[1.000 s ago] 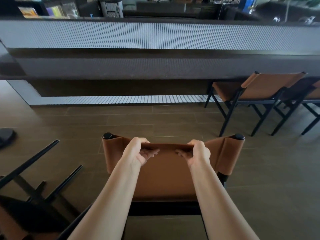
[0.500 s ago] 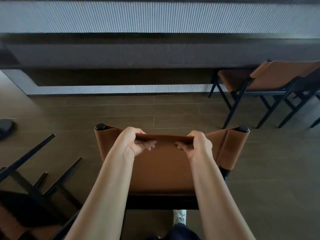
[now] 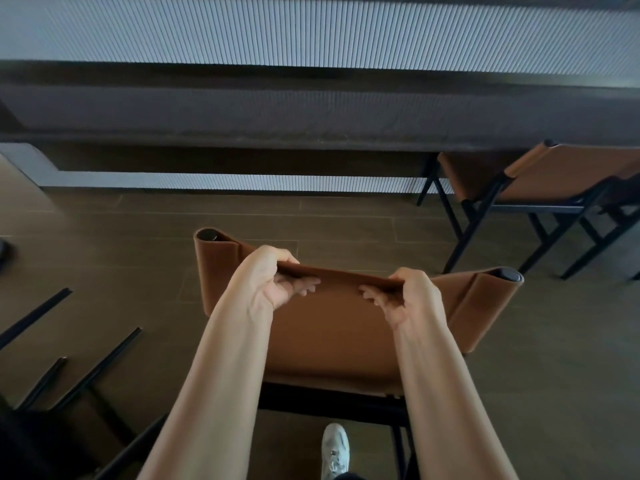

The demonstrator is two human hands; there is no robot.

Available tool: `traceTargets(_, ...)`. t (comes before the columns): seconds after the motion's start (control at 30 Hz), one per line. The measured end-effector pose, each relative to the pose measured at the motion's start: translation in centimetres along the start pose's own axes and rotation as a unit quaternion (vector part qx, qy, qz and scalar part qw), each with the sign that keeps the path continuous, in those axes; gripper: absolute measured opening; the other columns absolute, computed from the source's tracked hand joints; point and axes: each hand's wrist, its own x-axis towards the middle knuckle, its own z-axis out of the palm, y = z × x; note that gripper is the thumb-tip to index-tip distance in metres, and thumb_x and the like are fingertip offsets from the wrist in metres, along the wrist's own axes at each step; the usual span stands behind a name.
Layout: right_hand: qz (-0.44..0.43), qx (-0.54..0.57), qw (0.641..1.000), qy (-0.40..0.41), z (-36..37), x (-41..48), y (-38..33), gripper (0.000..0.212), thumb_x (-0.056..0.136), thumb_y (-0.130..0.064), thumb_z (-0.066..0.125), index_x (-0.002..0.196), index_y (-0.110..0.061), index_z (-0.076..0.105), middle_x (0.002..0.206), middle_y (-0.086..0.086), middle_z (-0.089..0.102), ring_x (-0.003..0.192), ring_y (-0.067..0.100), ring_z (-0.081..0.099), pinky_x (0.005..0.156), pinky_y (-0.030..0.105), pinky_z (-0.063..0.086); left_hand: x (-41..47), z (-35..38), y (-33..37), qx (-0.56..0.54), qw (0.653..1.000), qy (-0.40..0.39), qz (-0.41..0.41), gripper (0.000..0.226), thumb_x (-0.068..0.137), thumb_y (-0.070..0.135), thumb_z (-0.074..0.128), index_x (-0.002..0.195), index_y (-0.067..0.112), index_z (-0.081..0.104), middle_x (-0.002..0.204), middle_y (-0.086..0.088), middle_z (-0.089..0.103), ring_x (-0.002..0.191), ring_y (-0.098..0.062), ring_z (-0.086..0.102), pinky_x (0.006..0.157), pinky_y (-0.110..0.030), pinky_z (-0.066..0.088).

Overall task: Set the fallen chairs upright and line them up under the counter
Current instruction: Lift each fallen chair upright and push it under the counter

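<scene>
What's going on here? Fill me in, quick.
A person grips a brown chair by the top edge of its backrest with the left hand and the right hand. It is upright, out on the floor facing the counter, not yet under it. A second chair is already tucked under the counter on the right, and a fallen chair lies at lower left.

2 bare forearms (image 3: pixel 221 375), 1 white sneaker (image 3: pixel 334 446), dark trouser hem (image 3: pixel 348 476)

I have the brown chair (image 3: pixel 332 327) upright in my grip; left of it a black-legged chair (image 3: pixel 104 363) lies fallen, counter (image 3: pixel 311 112) ahead.
</scene>
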Motion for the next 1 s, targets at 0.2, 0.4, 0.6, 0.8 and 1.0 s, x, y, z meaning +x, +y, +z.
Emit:
traceTargets(0.2,-0.069,0.005,0.998,-0.003,2.8,2.5,-4.7,0.016,0.085,0.014,0.042,0.097,0.008,0.051,0.123,0.035,0.049,0.102,0.051,0.060,0.053,0.040,0.059,2.7,4.8,1.5,-0.019,1.000,0.003,0.024,0.012,0.094,-0.010,0.036,0.087,-0.014,0.045,0.125,-0.048,0.041,0.119,-0.053,0.050,0.105,-0.046,0.043)
traceTargets(0.4,-0.121,0.011,0.993,-0.003,6.8,7.1,-10.9,0.030,0.084,0.015,0.045,0.113,0.009,0.051,0.120,0.031,0.050,0.101,0.048,0.060,0.059,0.046,0.060,7.1,10.6,5.2,-0.006,0.998,-0.018,0.065,0.012,0.092,-0.009,0.038,0.088,-0.010,0.049,0.091,-0.038,0.052,0.110,-0.053,0.055,0.100,-0.047,0.048)
traceTargets(0.6,-0.140,0.018,0.990,-0.018,11.8,13.5,-18.9,0.015,0.086,0.014,0.045,0.099,0.008,0.050,0.120,0.035,0.049,0.098,0.051,0.059,0.067,0.048,0.060,13.2,18.6,11.1,0.018,0.995,-0.061,0.081,0.012,0.092,-0.009,0.039,0.087,-0.007,0.050,0.114,-0.039,0.050,0.099,-0.049,0.061,0.083,-0.046,0.056)
traceTargets(0.8,-0.134,0.026,0.991,-0.009,15.4,19.7,-25.8,0.025,0.086,0.012,0.044,0.110,0.015,0.048,0.122,0.040,0.049,0.102,0.055,0.058,0.055,0.045,0.058,18.9,26.5,15.0,0.013,0.996,-0.046,0.081,0.017,0.093,-0.011,0.036,0.083,-0.005,0.047,0.115,-0.036,0.046,0.104,-0.053,0.054,0.094,-0.051,0.048)
traceTargets(1.0,-0.132,0.027,0.991,-0.001,18.4,26.0,-32.2,0.033,0.084,0.016,0.045,0.116,0.014,0.050,0.119,0.035,0.051,0.100,0.053,0.058,0.045,0.042,0.057,25.2,33.0,18.1,-0.002,0.998,-0.027,0.056,0.015,0.093,-0.010,0.038,0.083,-0.006,0.048,0.094,-0.030,0.049,0.080,-0.048,0.055,0.087,-0.053,0.049)
